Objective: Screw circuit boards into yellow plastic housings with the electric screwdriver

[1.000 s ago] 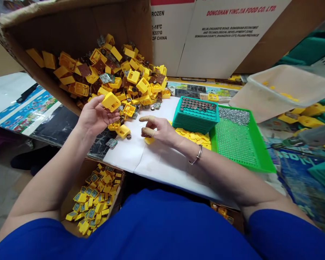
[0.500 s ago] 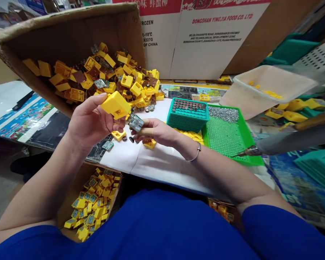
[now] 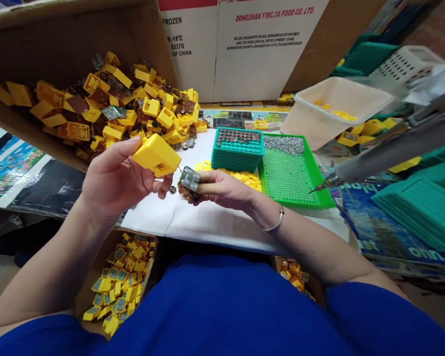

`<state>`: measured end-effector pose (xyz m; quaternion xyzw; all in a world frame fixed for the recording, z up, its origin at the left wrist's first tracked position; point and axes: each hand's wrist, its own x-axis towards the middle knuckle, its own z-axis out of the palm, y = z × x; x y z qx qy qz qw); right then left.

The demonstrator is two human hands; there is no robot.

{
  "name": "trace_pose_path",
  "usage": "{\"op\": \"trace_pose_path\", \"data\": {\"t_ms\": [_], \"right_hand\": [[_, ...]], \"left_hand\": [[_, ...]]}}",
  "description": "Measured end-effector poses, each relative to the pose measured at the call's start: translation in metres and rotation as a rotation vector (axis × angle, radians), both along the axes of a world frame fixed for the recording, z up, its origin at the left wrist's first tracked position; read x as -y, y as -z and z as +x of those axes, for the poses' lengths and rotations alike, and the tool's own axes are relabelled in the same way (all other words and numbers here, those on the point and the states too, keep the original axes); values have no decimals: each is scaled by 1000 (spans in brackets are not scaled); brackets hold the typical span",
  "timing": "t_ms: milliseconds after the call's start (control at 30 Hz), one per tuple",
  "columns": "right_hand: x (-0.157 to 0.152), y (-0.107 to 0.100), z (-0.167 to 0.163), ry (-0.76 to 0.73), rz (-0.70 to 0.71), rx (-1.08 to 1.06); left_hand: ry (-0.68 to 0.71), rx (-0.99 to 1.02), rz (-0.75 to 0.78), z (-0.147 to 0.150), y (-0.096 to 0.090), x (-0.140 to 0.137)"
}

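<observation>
Yellow case [image 3: 155, 155] was pinched in the left hand [image 3: 114, 172], plus the right hand [image 3: 224, 189] had hold of a grey module [image 3: 190, 179].

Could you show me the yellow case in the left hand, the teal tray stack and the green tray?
Yellow case [image 3: 156, 154]: head view, its outer shell.
Teal tray stack [image 3: 234, 160]: head view, its front side.
Green tray [image 3: 289, 177]: head view, its perforated floor.

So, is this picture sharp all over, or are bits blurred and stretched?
In the head view, the yellow case in the left hand and the big red lettering look fairly clear; the screwdriver at right looks smeared; the teal trays near the right edge seem stretched; soft shadow dulls the white tabletop below the right hand.
</observation>
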<state>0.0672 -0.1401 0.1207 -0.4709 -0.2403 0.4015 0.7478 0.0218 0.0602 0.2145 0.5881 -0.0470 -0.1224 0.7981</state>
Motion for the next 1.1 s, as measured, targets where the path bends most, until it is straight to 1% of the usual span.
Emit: {"op": "trace_pose_path", "data": {"t_ms": [67,100,167,233,300,333,400,467,533,600,667,700,767,833,933,1100], "right_hand": [[9,3,7,155,-100,136],[15,3,11,269,-150,229],[26,2,19,533,-260,490],[40,-2,21,745,-380,806],[55,-4,14,840,-492,1042],[62,-4,6,856,-533,1099],[75,4,-14,862,-589,1116],[86,18,-38,848,-635,1083],[95,36,-60,819,-715,1088],[102,52,-76,790,-850,1162],[106,62,-86,786,-965,1257],[107,64,-88,791,-991,1287],[110,65,-90,799,-990,1311],[112,63,-89,769,-996,1342],[114,59,-87,674,-1070,1447],[114,50,-83,484,-1154,1597]], "left_hand": [[53,-9,12,2,7,-2],[84,-17,41,2,12,-2],[146,-29,137,3,25,1],[186,1,289,0,41,8],[179,125,490,-6,62,21],[168,225,601,-11,73,28],[148,467,793,-20,96,43],[140,669,903,-29,117,54],[127,785,940,-36,132,60],[117,845,945,-39,139,62],[119,859,967,-41,142,60],[125,854,984,-42,141,59],[122,843,1025,-42,140,57],[106,852,1073,-43,139,55],[108,872,1143,-43,139,55],[107,845,1181,-39,138,59]]}}
